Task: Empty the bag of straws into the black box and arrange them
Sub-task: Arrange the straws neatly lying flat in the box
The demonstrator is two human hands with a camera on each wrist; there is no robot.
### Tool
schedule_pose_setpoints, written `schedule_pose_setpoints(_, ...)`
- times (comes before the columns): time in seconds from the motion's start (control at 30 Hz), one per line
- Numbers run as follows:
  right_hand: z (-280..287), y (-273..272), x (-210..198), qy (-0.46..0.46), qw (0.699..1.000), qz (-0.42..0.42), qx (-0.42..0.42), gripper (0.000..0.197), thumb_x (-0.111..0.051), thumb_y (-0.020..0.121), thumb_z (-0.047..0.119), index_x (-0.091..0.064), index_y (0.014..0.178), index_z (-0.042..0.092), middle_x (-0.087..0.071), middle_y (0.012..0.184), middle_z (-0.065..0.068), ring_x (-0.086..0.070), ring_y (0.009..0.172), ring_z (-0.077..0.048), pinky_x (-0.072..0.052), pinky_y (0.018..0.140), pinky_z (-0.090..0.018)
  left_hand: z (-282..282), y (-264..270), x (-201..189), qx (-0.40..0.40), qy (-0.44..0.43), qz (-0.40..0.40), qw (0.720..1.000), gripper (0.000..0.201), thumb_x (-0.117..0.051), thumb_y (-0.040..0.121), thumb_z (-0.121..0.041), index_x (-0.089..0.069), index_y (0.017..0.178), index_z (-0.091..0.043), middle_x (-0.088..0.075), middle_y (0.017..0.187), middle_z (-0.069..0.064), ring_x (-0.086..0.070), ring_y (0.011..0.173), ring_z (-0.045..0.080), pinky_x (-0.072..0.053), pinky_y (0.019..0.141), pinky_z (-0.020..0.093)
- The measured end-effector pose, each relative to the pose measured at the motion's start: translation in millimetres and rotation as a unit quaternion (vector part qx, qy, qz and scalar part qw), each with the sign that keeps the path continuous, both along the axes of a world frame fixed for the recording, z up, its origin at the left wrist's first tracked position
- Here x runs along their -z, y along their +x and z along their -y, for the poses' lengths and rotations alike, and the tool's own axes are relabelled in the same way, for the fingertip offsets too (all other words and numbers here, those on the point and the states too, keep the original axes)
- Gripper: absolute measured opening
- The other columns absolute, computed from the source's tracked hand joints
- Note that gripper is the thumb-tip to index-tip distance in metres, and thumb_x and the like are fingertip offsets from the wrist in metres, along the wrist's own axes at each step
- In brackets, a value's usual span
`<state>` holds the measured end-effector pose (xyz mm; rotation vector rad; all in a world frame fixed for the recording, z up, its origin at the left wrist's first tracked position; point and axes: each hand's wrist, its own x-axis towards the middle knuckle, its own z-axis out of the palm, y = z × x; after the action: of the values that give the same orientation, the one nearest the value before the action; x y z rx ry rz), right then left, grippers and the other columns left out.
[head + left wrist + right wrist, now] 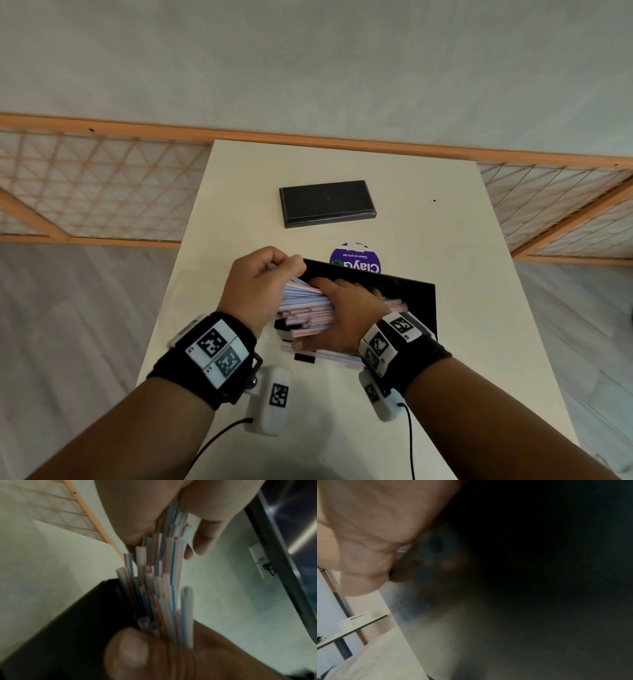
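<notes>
Mid-frame, the left hand (pixel 263 291) clutches thin striped plastic straws (pixel 303 310), likely aligning ends. The right hand (pixel 346 308) clamps them over the glossy black box (pixel 419 296).

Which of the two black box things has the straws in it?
The near black box, under the right hand, holds the straws; the far one lies apart, untouched.

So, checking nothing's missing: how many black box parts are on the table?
2: the near box, with straws in it, and a flat lid-like piece farther back. The left hand and right hand may hide more.
</notes>
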<state>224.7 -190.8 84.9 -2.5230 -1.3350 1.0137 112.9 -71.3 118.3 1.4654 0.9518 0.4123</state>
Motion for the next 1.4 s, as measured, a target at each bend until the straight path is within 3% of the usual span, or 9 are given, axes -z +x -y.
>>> schedule_pose_setpoints(0.2,-0.6,-9.4,7.3,0.091,0.994,0.053,0.025,0.089,-0.049,0.046,0.093,-0.050,0.115,0.037,-0.050,0.099,0.011,-0.055,0.094,-0.016,-0.040,0.102,-0.045,11.6,0.1,-2.0,-0.048,-0.032,0.008,0.998,0.028,-0.072,0.083,-0.038,-0.073,0.069,-0.013,-0.076,0.078,0.015,-0.073,0.079,0.039,-0.059,0.081,0.060)
schedule_pose_setpoints(0.3,-2.8,-13.5,4.8,0.205,0.972,0.100,0.057,0.078,-0.050,0.052,0.090,-0.058,0.104,0.032,-0.052,0.090,0.010,-0.055,0.081,-0.016,-0.050,0.083,-0.038,11.7,5.2,-8.9,-0.080,-0.113,0.055,0.989,0.037,-0.066,0.096,-0.019,-0.069,0.060,-0.011,-0.076,0.078,0.019,-0.073,0.076,0.043,-0.063,0.074,0.052)
schedule_pose_setpoints(0.4,-3.4,-11.5,0.0,0.234,0.961,0.127,0.076,0.078,-0.050,0.054,0.091,-0.063,0.099,0.028,-0.054,0.087,0.008,-0.054,0.080,-0.016,-0.051,0.076,-0.037,8.5,9.1,-8.8,-0.096,-0.178,0.075,0.976,0.027,-0.065,0.096,-0.018,-0.064,0.076,-0.001,-0.076,0.083,0.021,-0.075,0.076,0.039,-0.063,0.064,0.044)
schedule_pose_setpoints(0.57,10.4,-6.9,0.5,0.145,0.988,0.023,0.036,0.111,-0.060,0.045,0.091,-0.040,0.137,0.032,-0.050,0.128,0.009,-0.048,0.118,-0.016,-0.042,0.105,-0.041,-8.2,0.3,10.1,-0.081,0.045,0.021,0.995,0.018,-0.075,0.088,-0.032,-0.067,0.080,-0.018,-0.069,0.075,-0.007,-0.063,0.073,0.005,-0.051,0.074,0.031)
schedule_pose_setpoints(0.7,38.1,12.8,4.4,0.154,0.985,0.009,0.073,0.114,-0.063,0.050,0.089,-0.034,0.142,0.030,-0.046,0.139,0.010,-0.044,0.126,-0.011,-0.039,0.110,-0.034,-9.6,-2.4,17.5,-0.082,-0.099,0.054,0.990,0.024,-0.068,0.084,-0.043,-0.067,0.096,-0.022,-0.070,0.100,-0.002,-0.063,0.096,0.015,-0.045,0.086,0.032)
schedule_pose_setpoints(0.87,30.9,17.5,14.5,0.041,0.995,0.075,0.045,0.115,-0.042,0.054,0.098,-0.026,0.148,0.034,-0.042,0.144,0.006,-0.039,0.128,-0.025,-0.030,0.112,-0.049,12.6,5.2,22.7,-0.005,-0.020,0.018,1.000,0.043,-0.057,0.078,-0.061,-0.068,0.099,-0.025,-0.073,0.101,-0.002,-0.069,0.097,0.019,-0.053,0.095,0.047)
schedule_pose_setpoints(1.03,17.5,9.1,12.2,0.064,0.995,0.055,0.049,0.110,-0.046,0.050,0.096,-0.034,0.142,0.036,-0.049,0.126,0.006,-0.048,0.118,-0.022,-0.037,0.107,-0.046,26.5,2.7,15.3,-0.033,0.054,0.036,0.997,0.028,-0.065,0.078,-0.046,-0.069,0.094,-0.024,-0.073,0.097,-0.011,-0.070,0.090,0.011,-0.060,0.084,0.042)
schedule_pose_setpoints(1.27,22.0,1.9,19.4,0.202,0.965,0.155,0.055,0.061,-0.057,0.051,0.079,-0.057,0.086,0.029,-0.052,0.085,0.010,-0.055,0.083,-0.021,-0.046,0.079,-0.040,48.1,-8.2,15.7,0.010,0.163,0.038,0.986,0.014,-0.069,0.081,-0.039,-0.068,0.078,-0.025,-0.072,0.080,-0.014,-0.069,0.074,0.004,-0.057,0.064,0.028)
schedule_pose_setpoints(1.4,29.3,0.0,14.4,0.114,0.979,0.153,0.076,0.081,-0.047,0.048,0.093,-0.047,0.101,0.031,-0.063,0.092,0.013,-0.061,0.090,-0.019,-0.039,0.100,-0.045,30.7,-7.6,21.1,0.065,0.245,-0.017,0.967,0.005,-0.068,0.086,-0.026,-0.067,0.088,-0.022,-0.070,0.092,-0.012,-0.063,0.087,0.003,-0.052,0.078,0.026)
